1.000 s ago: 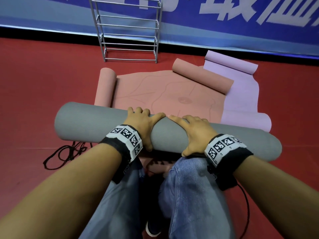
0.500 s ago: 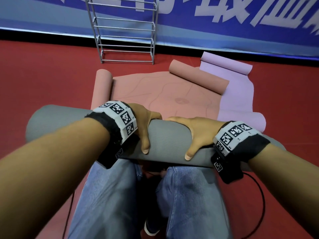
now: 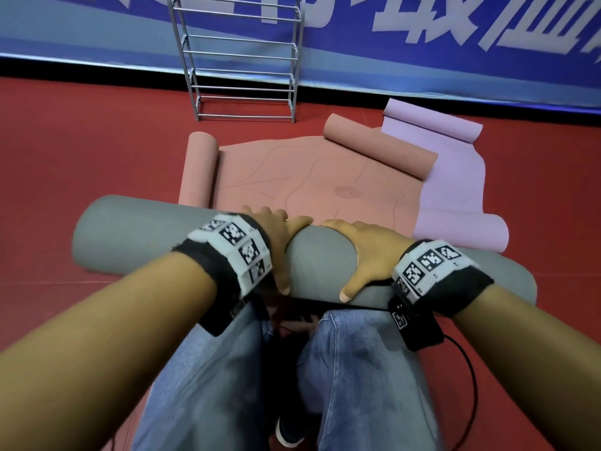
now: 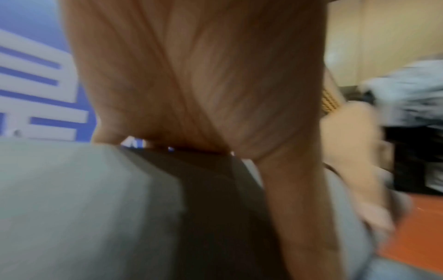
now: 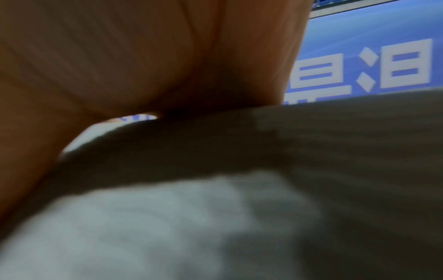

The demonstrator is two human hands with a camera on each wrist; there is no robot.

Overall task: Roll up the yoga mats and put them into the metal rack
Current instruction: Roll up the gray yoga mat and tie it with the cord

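Observation:
A rolled grey yoga mat [image 3: 136,236] lies crosswise in front of my knees, and both hands grip it near its middle. My left hand [image 3: 276,236] wraps over the top with the thumb down the near side. My right hand [image 3: 367,252] holds it the same way just to the right. Close up, the grey mat [image 4: 84,208] fills the left wrist view under my palm, and the grey mat [image 5: 335,151] also fills the right wrist view. Beyond lie a salmon mat [image 3: 292,177], spread with both ends curled, and a lilac mat [image 3: 455,177]. The metal rack [image 3: 240,60] stands at the back.
A blue banner [image 3: 422,43] runs along the back wall behind the rack. The floor [image 3: 81,151] is red. A black cable [image 3: 468,369] trails on the floor at my right. My jeans-clad legs [image 3: 357,369] are below the grey roll.
Both hands shifted their hold from pressing on top of the grey roll to wrapping it with thumbs down the near side. The roll now sits higher, across my knees.

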